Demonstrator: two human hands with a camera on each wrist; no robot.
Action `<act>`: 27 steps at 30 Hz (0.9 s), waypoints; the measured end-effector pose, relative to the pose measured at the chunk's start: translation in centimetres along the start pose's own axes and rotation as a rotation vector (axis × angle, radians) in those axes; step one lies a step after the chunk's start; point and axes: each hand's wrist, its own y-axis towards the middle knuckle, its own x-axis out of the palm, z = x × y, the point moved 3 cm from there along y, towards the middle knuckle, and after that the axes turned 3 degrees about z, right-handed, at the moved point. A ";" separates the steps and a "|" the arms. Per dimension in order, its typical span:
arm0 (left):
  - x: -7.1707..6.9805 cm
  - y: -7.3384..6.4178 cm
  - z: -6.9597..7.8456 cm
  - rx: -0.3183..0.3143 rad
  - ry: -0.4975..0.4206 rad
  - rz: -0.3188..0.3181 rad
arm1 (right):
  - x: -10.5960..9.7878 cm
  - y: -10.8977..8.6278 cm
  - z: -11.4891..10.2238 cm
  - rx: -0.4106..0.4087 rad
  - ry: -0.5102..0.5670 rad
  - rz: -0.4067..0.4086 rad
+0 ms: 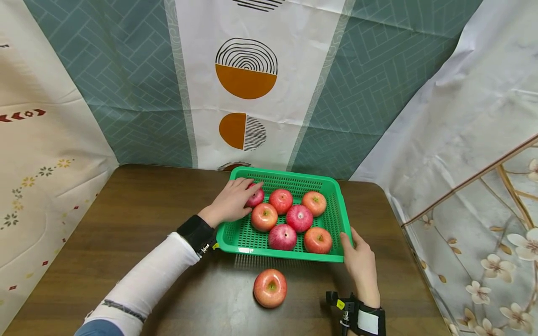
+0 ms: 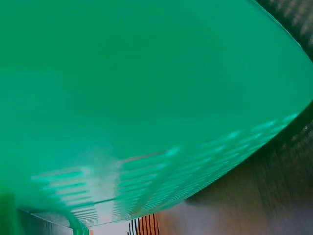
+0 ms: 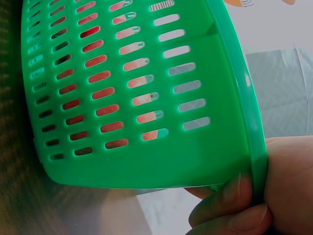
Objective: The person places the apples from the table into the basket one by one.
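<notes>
A green plastic basket [image 1: 229, 240] stands on the table with several red and pinkish apples [image 1: 318, 240] in it. Over its left side reaches my left hand [image 1: 230, 200], fingers and thumb around a dark pinkish-red apple [image 1: 255, 198] in the back left part. That apple is partly covered by the fingers. At the front right corner my right hand [image 1: 360, 259] grips the basket rim [image 3: 249, 112], thumb on one side and fingertips [image 3: 249, 219] on the other. The left wrist view shows only the green basket wall [image 2: 146, 73] close up; the left hand is not seen there.
One more apple [image 1: 270, 288] sits on the brown table [image 1: 189, 298] in front of the basket, between the two forearms. A patterned cloth [image 1: 260, 107] hangs along the table's back edge. More cloth [image 1: 470, 196] lines the right side.
</notes>
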 end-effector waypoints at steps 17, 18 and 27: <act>-0.2 -0.3 -0.4 -0.003 -0.141 0.118 | 0.2 0.1 0.1 0.003 -0.002 -0.013; -0.3 -0.4 -0.5 -0.005 -0.171 0.131 | 0.3 0.1 0.0 0.002 -0.002 -0.015; -2.5 -1.7 0.6 -0.010 -0.290 0.248 | 0.1 -0.2 0.2 -0.005 0.018 -0.023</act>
